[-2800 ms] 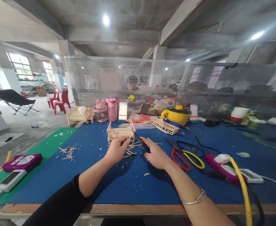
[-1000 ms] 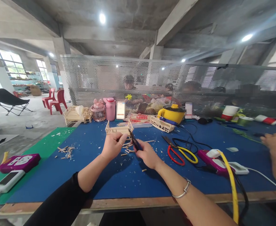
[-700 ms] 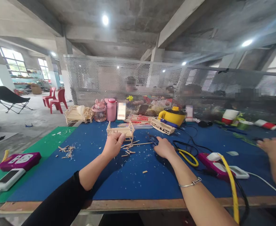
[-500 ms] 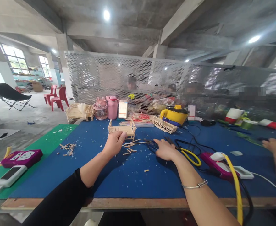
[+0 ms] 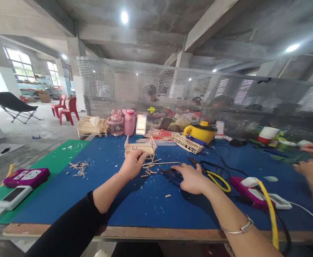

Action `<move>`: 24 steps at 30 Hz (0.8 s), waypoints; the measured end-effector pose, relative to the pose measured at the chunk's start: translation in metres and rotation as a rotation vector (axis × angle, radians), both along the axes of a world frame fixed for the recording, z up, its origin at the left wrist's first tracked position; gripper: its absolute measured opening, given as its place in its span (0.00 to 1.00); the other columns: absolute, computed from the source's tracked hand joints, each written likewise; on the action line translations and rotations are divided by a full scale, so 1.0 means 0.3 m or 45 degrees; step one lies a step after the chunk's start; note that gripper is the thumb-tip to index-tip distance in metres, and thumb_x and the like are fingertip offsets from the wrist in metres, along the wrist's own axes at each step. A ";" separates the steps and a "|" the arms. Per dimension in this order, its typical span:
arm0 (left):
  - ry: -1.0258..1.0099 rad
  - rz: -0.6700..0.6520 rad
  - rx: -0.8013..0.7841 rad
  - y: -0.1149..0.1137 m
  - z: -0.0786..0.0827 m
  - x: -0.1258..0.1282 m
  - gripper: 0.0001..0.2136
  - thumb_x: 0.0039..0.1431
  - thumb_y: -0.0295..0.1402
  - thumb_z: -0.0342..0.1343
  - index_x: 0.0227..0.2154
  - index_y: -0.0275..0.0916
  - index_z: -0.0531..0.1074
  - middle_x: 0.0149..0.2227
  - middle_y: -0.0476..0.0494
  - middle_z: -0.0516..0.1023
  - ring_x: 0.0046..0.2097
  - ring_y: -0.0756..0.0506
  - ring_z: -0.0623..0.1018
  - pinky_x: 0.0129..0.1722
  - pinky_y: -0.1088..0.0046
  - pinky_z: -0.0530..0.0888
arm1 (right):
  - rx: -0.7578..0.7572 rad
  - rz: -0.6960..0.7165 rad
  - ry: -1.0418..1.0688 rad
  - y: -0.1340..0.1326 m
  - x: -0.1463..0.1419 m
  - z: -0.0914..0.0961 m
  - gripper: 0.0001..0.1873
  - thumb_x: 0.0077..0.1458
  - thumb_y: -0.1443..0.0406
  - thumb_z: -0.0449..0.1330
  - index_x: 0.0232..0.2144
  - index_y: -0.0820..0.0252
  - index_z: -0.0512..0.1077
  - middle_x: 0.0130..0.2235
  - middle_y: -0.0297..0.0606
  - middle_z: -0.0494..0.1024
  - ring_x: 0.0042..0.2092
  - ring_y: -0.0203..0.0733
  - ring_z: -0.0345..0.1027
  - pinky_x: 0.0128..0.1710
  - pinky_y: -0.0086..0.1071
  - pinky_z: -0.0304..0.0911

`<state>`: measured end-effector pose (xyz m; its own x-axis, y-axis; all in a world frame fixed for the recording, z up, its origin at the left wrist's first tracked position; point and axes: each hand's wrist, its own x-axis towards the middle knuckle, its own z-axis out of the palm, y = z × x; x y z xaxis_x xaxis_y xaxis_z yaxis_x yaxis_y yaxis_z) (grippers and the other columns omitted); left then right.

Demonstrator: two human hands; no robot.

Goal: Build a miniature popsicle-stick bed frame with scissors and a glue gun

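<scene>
My left hand (image 5: 133,163) is closed at the near side of a small model built of pale wooden sticks (image 5: 141,147), with railings and posts. The fingertips are partly hidden where they meet it. My right hand (image 5: 192,177) lies over a dark hand tool like pliers (image 5: 169,174), the index finger stretched along it and the thumb raised. Most of the tool's handles are hidden under the palm. Between the hands lie thin wooden sticks (image 5: 162,163) and several short cut pieces (image 5: 148,173).
A second stick model (image 5: 188,143) leans by a yellow pot (image 5: 203,132); a larger one (image 5: 92,126) stands back left. Yellow-handled shears (image 5: 220,182) and cables lie at right beside a purple power strip (image 5: 249,192). A co-worker's hands (image 5: 310,167) are at far right.
My right hand has drawn back towards me, and the dark tool has shifted and turned with it, away from the long stick. My left hand and the model stay together.
</scene>
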<state>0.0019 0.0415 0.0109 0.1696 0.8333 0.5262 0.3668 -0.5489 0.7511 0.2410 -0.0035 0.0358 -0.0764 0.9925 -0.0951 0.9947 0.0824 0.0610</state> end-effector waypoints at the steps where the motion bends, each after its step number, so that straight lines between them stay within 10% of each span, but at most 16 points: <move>1: -0.010 0.000 -0.002 0.001 -0.002 0.001 0.14 0.58 0.41 0.46 0.28 0.39 0.72 0.24 0.49 0.71 0.28 0.49 0.69 0.30 0.75 0.65 | 0.033 -0.048 0.025 0.015 0.011 0.008 0.39 0.39 0.70 0.54 0.58 0.48 0.59 0.55 0.45 0.64 0.57 0.54 0.56 0.57 0.60 0.33; 10: -0.443 -0.335 -0.664 -0.022 -0.013 0.049 0.08 0.56 0.36 0.50 0.38 0.41 0.63 0.33 0.46 0.76 0.28 0.51 0.73 0.20 0.79 0.65 | 0.200 -0.359 0.090 0.257 -0.023 0.041 0.33 0.39 0.52 0.61 0.47 0.64 0.70 0.51 0.59 0.68 0.51 0.66 0.62 0.45 0.56 0.55; 19: -1.018 -0.387 -0.776 -0.032 0.042 0.038 0.18 0.46 0.42 0.62 0.30 0.40 0.58 0.40 0.43 0.78 0.40 0.47 0.78 0.30 0.78 0.71 | 0.415 0.254 0.422 0.124 -0.214 0.128 0.15 0.54 0.60 0.47 0.28 0.57 0.72 0.29 0.35 0.76 0.29 0.36 0.65 0.27 0.28 0.53; 24: -0.886 -0.411 -0.788 -0.033 0.019 0.044 0.18 0.45 0.45 0.62 0.29 0.39 0.61 0.35 0.46 0.77 0.35 0.51 0.75 0.25 0.82 0.68 | 0.344 0.074 0.278 0.083 -0.085 0.100 0.13 0.52 0.57 0.51 0.24 0.55 0.70 0.28 0.34 0.76 0.30 0.38 0.66 0.26 0.29 0.51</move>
